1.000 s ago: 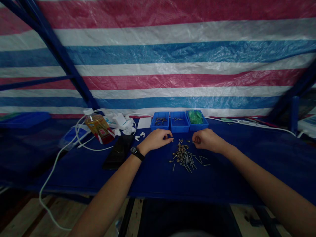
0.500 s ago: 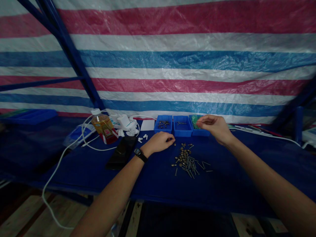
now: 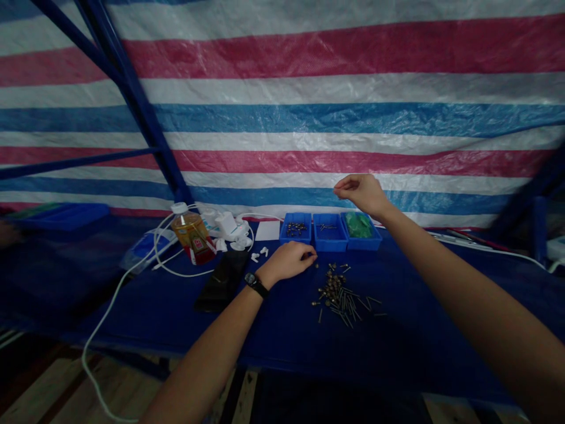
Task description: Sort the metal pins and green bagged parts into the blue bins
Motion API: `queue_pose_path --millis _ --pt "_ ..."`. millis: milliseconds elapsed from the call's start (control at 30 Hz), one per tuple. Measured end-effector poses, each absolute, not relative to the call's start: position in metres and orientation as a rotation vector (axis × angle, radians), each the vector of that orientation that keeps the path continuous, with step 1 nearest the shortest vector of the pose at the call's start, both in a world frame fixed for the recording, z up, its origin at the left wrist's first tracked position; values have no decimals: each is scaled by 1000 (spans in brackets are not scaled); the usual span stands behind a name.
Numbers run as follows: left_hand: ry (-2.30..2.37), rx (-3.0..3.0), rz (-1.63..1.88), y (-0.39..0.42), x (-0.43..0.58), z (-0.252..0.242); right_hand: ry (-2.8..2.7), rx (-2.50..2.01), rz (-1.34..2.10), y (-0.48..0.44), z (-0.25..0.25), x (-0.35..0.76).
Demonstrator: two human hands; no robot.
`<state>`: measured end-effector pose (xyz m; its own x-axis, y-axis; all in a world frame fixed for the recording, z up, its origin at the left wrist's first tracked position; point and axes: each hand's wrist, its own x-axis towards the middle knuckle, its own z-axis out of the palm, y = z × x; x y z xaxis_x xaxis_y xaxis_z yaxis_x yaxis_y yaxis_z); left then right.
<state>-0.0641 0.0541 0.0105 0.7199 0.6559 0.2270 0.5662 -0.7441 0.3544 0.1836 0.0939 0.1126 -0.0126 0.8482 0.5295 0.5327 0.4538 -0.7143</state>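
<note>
A loose pile of small screws and nails (image 3: pixel 339 292) lies on the blue table cover (image 3: pixel 419 330). My left hand (image 3: pixel 289 260), with a black wristwatch, rests on the cover just left of the pile, fingers curled in a pinch on something too small to name. My right hand (image 3: pixel 359 191) is raised in the air above the three small blue bins (image 3: pixel 329 232), fingers pinched together; what they hold does not show. The left bin holds dark screws, the middle one a few pieces, the right one something green (image 3: pixel 358 224).
A bottle of amber liquid (image 3: pixel 190 237) stands at the left with white cables and plugs (image 3: pixel 229 227) around it. A black flat object (image 3: pixel 223 280) lies beside my left wrist. A striped tarp hangs behind; blue frame bars (image 3: pixel 132 94) cross at the left.
My right hand has lifted from the pile and risen above the bins, still pinched. My left hand has stayed by the pile. The view has tilted upward.
</note>
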Motion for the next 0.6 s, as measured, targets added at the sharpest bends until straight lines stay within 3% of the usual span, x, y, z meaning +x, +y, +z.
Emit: queue_pose_path --millis 233,367,600 --pt "958 2676 537 54 -65 12 -2001 -1255 288 48 108 197" --pt "936 2688 560 54 -63 10 -2339 -1333 449 10 58 212" --pt "959 2693 523 53 -60 10 -2404 -1437 340 4 -8 221"
